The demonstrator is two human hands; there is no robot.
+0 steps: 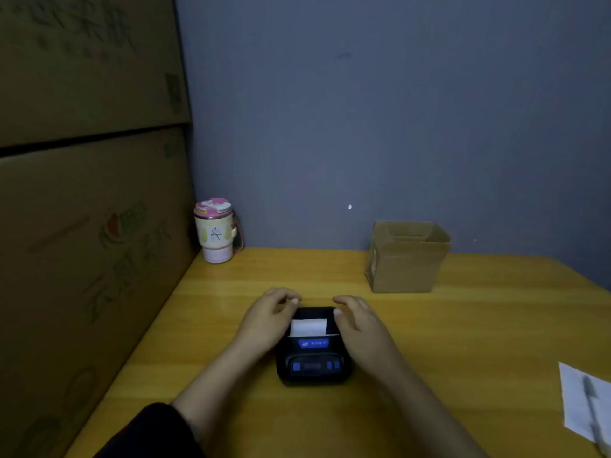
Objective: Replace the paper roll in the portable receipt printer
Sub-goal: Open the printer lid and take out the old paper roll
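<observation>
A small black portable receipt printer [312,361] with blue buttons lies on the yellow wooden table [463,342], in the lower middle of the head view. A strip of white paper [308,327] sticks out of its top slot. My left hand [269,317] rests against the printer's left upper side, fingers curled over its far corner. My right hand [358,320] lies against the right upper side, fingers loosely bent. Both hands flank the lid area; whether they press or grip the printer is unclear. No spare paper roll shows.
An open brown cardboard box [405,259] stands at the back right by the wall. A pink and cream lidded cup [216,231] stands at the back left corner. Large cartons [89,209] wall off the left side. A paper sheet with a pen [590,404] lies at the right edge.
</observation>
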